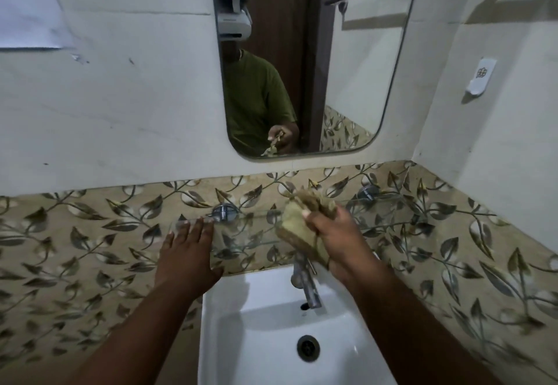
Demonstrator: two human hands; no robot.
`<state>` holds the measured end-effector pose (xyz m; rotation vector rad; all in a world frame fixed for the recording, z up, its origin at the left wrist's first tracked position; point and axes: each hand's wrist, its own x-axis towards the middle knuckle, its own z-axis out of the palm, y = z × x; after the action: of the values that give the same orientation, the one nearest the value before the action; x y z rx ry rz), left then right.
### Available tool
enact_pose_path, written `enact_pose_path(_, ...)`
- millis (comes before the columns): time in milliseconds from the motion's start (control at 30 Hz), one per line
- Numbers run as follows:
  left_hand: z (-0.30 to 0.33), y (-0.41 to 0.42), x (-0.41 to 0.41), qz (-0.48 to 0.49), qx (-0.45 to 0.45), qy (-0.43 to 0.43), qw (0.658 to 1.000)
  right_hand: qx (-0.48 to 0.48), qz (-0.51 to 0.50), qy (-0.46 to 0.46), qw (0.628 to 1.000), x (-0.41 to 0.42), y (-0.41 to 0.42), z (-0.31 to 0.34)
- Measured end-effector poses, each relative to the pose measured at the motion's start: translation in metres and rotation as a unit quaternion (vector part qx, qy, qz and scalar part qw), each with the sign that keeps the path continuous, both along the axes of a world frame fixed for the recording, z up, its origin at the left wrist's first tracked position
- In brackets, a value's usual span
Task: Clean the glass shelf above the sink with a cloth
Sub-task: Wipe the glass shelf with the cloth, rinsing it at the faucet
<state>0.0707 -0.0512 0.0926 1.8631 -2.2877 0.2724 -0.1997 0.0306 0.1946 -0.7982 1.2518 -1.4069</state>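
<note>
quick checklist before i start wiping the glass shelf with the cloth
1. Cloth gripped in right hand: ok.
2. Left hand steadying the left end of the glass shelf: ok, fingers lie flat on it.
3. Shelf free of items: ok, none visible on the glass.
4. Shelf brackets firm: cannot tell.
5. Cloth flat on the glass: not ok, it is bunched up.
6. Tap below off: ok, no water seen running.

arms (pixel 145 324): bare | shirt (pixel 253 97): green, short-sleeved | headset (pixel 234 23): white
</note>
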Motion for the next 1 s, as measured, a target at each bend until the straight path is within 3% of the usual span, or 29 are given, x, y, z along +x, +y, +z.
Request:
enact_pose_path(67, 0.0, 0.001, 0.001, -0.003, 0.0, 0.0, 1.0, -0.054, -0.039, 0.242, 0.968, 0.012, -0.03, 0.016)
enact_pose_path(133, 0.0, 0.001, 0.001, -0.008, 0.002, 0.004, 1.0, -0.104, -0.038, 0.459, 0.882, 0.029, -0.057, 0.019)
enact_pose_path(200, 0.002, 0.003, 0.002, -0.015, 0.006, 0.01, 1.0, -0.12, 0.016, 0.61, 0.783, 0.052, -0.074, 0.007)
enact_pose_path(267, 0.003, 0.004, 0.002, -0.02, 0.011, 0.013, 1.0, -0.121, 0.084, 0.678, 0.72, 0.075, -0.083, -0.016)
enact_pose_path(367, 0.006, 0.004, 0.002, -0.022, 0.017, 0.013, 1.0, -0.096, 0.133, 0.726, 0.668, 0.099, -0.074, -0.041)
enact_pose_path(467, 0.006, 0.002, 0.003, -0.026, 0.016, 0.015, 0.999, -0.156, 0.142, 0.776, 0.595, 0.095, -0.048, -0.055)
enact_pose_path(533, 0.005, 0.001, 0.005, -0.029, 0.016, 0.014, 0.999, -0.184, 0.135, 0.787, 0.574, 0.078, -0.034, -0.06)
enact_pose_path(700, 0.001, 0.002, 0.003, -0.021, 0.01, 0.017, 1.0, -0.116, 0.106, 0.802, 0.576, 0.036, -0.048, -0.05)
enact_pose_path(800, 0.001, 0.003, 0.002, -0.02, 0.006, 0.019, 1.0, -0.093, 0.109, 0.785, 0.602, 0.037, -0.066, -0.046)
enact_pose_path(900, 0.001, 0.002, 0.004, -0.019, 0.003, 0.01, 1.0, -0.156, 0.114, 0.799, 0.569, 0.048, -0.062, -0.053)
enact_pose_path(1000, -0.001, 0.001, 0.003, -0.018, -0.007, 0.016, 1.0, -0.211, 0.121, 0.786, 0.569, 0.043, -0.046, -0.06)
